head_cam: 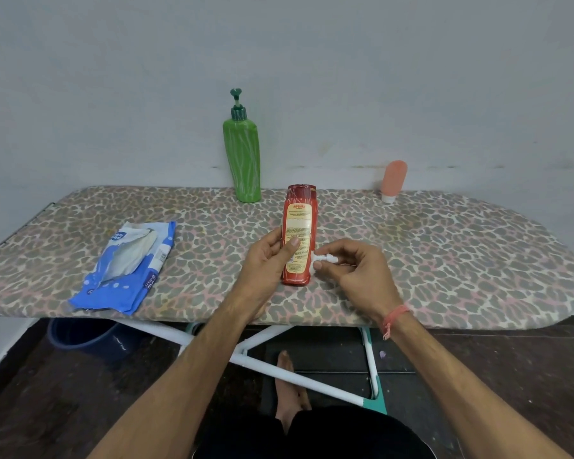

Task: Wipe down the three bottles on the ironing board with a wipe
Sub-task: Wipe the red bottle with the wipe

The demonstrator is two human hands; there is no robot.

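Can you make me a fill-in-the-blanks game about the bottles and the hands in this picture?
1. The left hand holds the ____ bottle.
2. The right hand pinches a white ____ against that bottle.
3. The green bottle has a ____ on top.
4. The blue pack lies to the ____ of the hands, on the ironing board.

Missing words: red; wipe; pump; left

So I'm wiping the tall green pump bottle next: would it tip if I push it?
Probably. The green pump bottle stands upright, tall on a narrow base, on the padded ironing board, so a push up high may topple it. Its smooth plastic could feel slippery under a wet wipe.
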